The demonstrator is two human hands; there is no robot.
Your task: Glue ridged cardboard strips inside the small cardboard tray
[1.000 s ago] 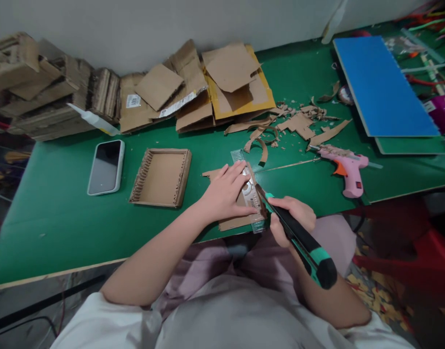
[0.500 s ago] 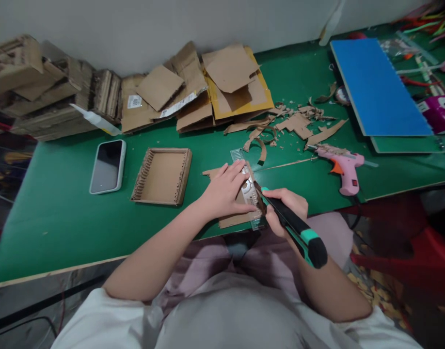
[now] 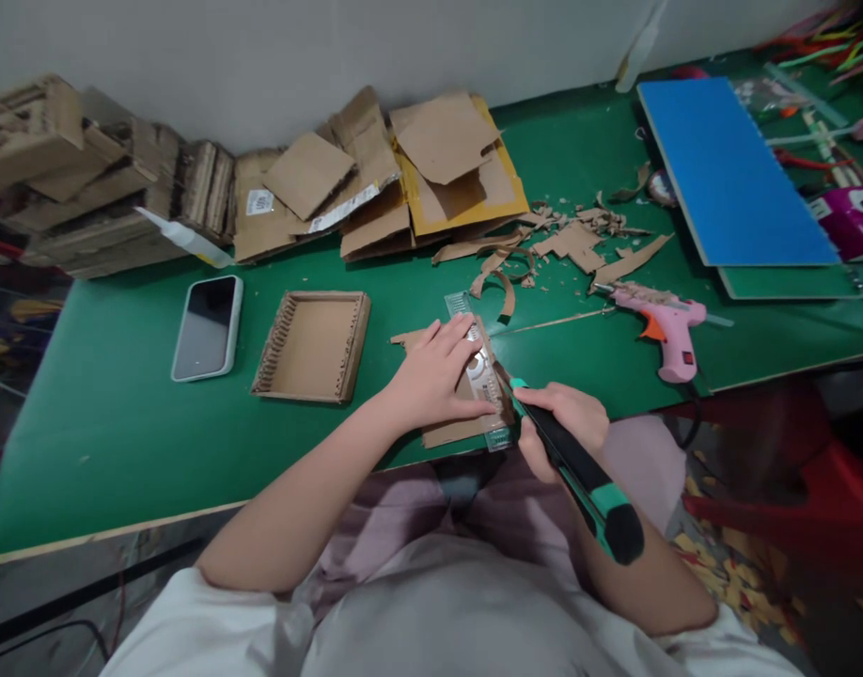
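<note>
My left hand lies flat with fingers spread, pressing a clear ruler down on a piece of cardboard at the table's near edge. Wrapped in my right hand is a black and green utility knife. Its blade end rests along the ruler's right side, over the cardboard's edge; the tip is hard to make out. Left of my hands sits a shallow square cardboard tray with corrugated edges showing on its sides.
A phone lies at left. Cardboard pieces and a glue bottle line the wall. Cardboard scraps, a pink glue gun and a blue notebook occupy the right. A red stool stands below.
My right hand has drawn the utility knife slightly toward me and to the right along the ruler. My left hand stays on the ruler.
</note>
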